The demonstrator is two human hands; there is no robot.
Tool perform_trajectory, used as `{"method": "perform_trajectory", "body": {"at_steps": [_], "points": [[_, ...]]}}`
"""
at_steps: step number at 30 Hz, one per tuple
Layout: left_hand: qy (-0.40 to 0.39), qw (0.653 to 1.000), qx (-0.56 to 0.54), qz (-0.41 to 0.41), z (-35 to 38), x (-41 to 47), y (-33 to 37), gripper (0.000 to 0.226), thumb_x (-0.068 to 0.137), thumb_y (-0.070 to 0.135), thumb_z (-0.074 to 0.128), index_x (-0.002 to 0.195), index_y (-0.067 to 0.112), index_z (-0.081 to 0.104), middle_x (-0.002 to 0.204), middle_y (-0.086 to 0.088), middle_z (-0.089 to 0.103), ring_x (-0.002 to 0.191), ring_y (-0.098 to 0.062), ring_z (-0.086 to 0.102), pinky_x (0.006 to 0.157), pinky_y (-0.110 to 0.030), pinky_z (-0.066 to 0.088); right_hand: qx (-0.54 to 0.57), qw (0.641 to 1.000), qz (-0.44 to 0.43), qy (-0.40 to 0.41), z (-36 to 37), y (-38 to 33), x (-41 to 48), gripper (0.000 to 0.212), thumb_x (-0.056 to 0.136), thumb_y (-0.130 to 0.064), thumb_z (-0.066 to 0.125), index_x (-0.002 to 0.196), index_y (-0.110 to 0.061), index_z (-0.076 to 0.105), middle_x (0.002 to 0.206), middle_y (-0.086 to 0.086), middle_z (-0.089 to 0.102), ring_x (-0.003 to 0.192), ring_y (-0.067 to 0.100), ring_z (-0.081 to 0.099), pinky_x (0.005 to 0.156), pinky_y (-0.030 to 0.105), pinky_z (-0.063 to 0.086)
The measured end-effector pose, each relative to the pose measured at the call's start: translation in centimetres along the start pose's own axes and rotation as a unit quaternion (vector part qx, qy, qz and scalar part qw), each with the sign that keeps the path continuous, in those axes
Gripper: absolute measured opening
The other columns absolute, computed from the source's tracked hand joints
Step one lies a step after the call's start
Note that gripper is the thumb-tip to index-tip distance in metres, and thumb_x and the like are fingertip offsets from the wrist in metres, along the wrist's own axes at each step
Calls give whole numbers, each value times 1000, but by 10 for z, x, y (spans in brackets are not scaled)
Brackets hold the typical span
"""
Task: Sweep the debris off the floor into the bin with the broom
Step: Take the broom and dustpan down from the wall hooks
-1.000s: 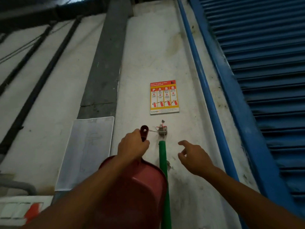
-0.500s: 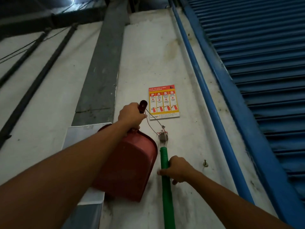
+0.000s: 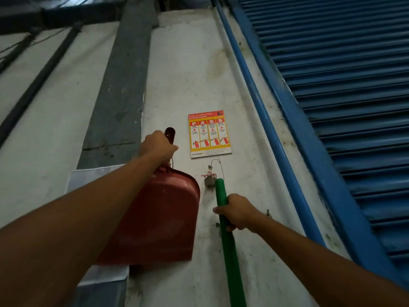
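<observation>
Where the right hand was spread mid-reach a second ago, the green ribbed plastic broom handle is now clasped just below its metal wall hook, while the red plastic dustpan is gripped by the left hand; sweeping can likely begin.

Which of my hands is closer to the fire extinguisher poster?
Left. The left hand, gripping the red dustpan, is left of the poster; the right hand, gripping the green broom handle, is well below it.

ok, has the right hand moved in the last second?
Yes. The right hand went left toward the wall clip: it was open beside the green broom handle, and now grips it just below that clip.
</observation>
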State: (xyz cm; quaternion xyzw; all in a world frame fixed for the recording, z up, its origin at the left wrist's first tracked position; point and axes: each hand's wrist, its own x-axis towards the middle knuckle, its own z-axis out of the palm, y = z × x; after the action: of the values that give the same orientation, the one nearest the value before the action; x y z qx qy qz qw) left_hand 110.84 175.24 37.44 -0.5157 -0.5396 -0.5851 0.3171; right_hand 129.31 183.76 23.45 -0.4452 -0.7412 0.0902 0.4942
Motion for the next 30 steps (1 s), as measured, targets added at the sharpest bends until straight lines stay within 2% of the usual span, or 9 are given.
{"method": "perform_trajectory", "body": {"at_steps": [6, 10, 13, 16, 18, 21, 24, 27, 30], "points": [[-60, 998, 1, -34, -8, -40, -22, 20, 83, 17, 63, 95, 2, 57, 69, -17, 69, 52, -33, 69, 64, -46, 62, 86, 996, -9, -32, -3, -6, -18, 34, 100, -44, 51, 114, -15, 40, 103, 12, 64, 50, 15, 67, 42, 18, 48], [-100, 990, 26, -99, -27, -96, -29, 14, 85, 15, 60, 90, 3, 55, 69, -15, 70, 46, -29, 69, 50, -28, 50, 203, 970, 9, -135, -6, -4, -45, 44, 100, -37, 54, 131, -9, 38, 117, 22, 61, 57, 25, 70, 43, 23, 52], [-121, 977, -5, -177, -43, -144, -36, 20, 85, 12, 64, 100, 0, 57, 87, -18, 66, 48, -33, 69, 50, -34, 57, 267, 934, 32, -235, -6, 1, -69, 46, 102, -27, 54, 137, -5, 34, 122, 28, 57, 69, 34, 70, 47, 35, 59], [-105, 961, -14, -256, -62, -196, -53, 22, 83, 7, 65, 103, -1, 59, 96, -19, 62, 48, -31, 69, 35, -28, 50, 296, 890, 65, -340, -1, 10, -94, 44, 102, -18, 54, 137, -2, 32, 123, 31, 55, 79, 47, 68, 60, 49, 61], [-89, 949, -27, -300, -77, -236, -67, 18, 81, 1, 65, 98, -1, 60, 94, -21, 62, 56, -31, 68, 37, -27, 49, 318, 851, 88, -409, 8, 18, -114, 38, 101, -7, 47, 136, -3, 31, 125, 31, 53, 84, 53, 65, 65, 55, 60], [-76, 925, -23, -371, -109, -302, -84, 10, 82, -5, 61, 90, -1, 61, 87, -21, 60, 55, -28, 62, 39, -27, 50, 357, 777, 121, -504, 27, 25, -150, 52, 75, 5, 31, 125, -3, 38, 120, 28, 53, 76, 56, 66, 60, 55, 60], [-59, 884, -19, -463, -150, -378, -82, 11, 86, -9, 58, 95, -2, 58, 88, -20, 56, 58, -30, 62, 36, -25, 51, 395, 708, 159, -563, 53, 29, -190, 51, 76, -2, 33, 125, -1, 46, 120, 32, 56, 77, 58, 67, 56, 52, 59], [-26, 854, -28, -518, -198, -450, -71, 15, 86, -14, 55, 77, -2, 55, 79, -18, 54, 55, -29, 64, 42, -27, 56, 404, 652, 183, -615, 79, 32, -234, 47, 98, -35, 43, 130, -1, 50, 124, 33, 58, 95, 52, 66, 64, 53, 59], [21, 843, -43, -536, -244, -517, -57, 22, 87, -15, 53, 70, 0, 52, 73, -17, 51, 58, -27, 62, 47, -29, 58, 367, 618, 179, -671, 102, 38, -285, 56, 98, -54, 45, 116, -2, 55, 119, 31, 60, 102, 50, 64, 67, 56, 60]]}}
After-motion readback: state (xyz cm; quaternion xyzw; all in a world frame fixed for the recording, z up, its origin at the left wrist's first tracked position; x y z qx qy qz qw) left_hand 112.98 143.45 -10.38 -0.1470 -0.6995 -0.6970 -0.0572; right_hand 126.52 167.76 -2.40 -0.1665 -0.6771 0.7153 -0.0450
